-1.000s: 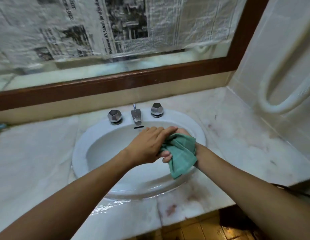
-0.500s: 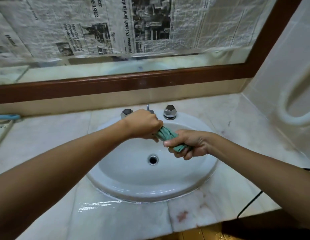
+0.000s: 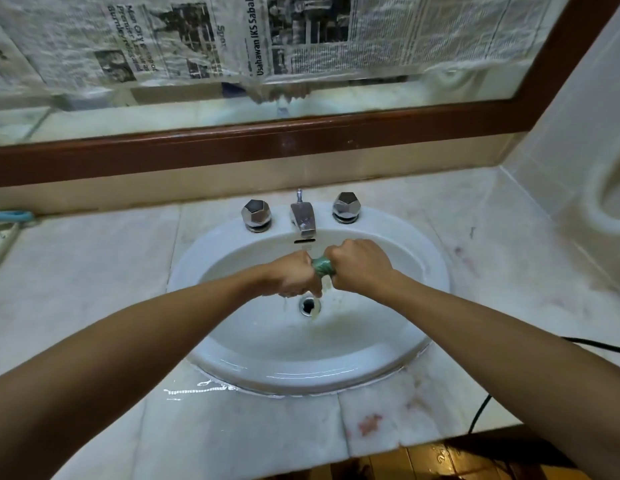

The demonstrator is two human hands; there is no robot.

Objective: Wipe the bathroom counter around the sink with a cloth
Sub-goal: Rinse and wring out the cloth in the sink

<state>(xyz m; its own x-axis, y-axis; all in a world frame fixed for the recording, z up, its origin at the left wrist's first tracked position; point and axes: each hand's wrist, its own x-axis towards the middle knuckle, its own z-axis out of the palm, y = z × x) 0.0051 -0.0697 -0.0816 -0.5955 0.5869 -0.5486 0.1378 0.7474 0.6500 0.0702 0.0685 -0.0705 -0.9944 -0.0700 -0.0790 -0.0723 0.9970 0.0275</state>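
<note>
Over the sink (image 3: 436,271) bowl, just near of the faucet (image 3: 303,220), both fists clamp the twisted cloth (image 3: 323,266); its long axis runs left-right between left hand (image 3: 292,273) and right hand (image 3: 359,265); counter (image 3: 94,271) lies either side.

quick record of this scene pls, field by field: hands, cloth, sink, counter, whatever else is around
left hand: grips one end of the cloth
right hand: grips the other end
cloth: green, twisted tight over the sink, water dripping near the drain
faucet: spout between two faceted knobs
counter: pale marble, reddish stain and wet streak in front
mirror: mostly covered by newspaper
cable: black, front right
</note>
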